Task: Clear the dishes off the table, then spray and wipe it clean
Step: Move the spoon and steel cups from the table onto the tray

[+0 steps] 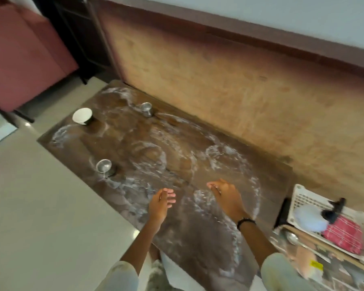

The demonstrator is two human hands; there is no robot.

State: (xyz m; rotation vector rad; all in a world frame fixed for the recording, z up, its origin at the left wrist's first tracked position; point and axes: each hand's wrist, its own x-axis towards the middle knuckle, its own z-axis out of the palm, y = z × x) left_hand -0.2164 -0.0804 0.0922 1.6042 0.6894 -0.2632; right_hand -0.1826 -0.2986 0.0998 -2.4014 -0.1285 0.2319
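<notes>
Nothing is held: the left hand [161,201] and right hand [225,196] are kept loosely open, fingers relaxed, above the lower middle of the dark brown wooden table [198,232], which is smeared with white swirls. Three dishes are counted at the frame's left: two small steel cups [104,166] [146,108] and one white bowl [82,115], well apart. A white plastic basket [298,196] is seen beyond the table's right edge.
</notes>
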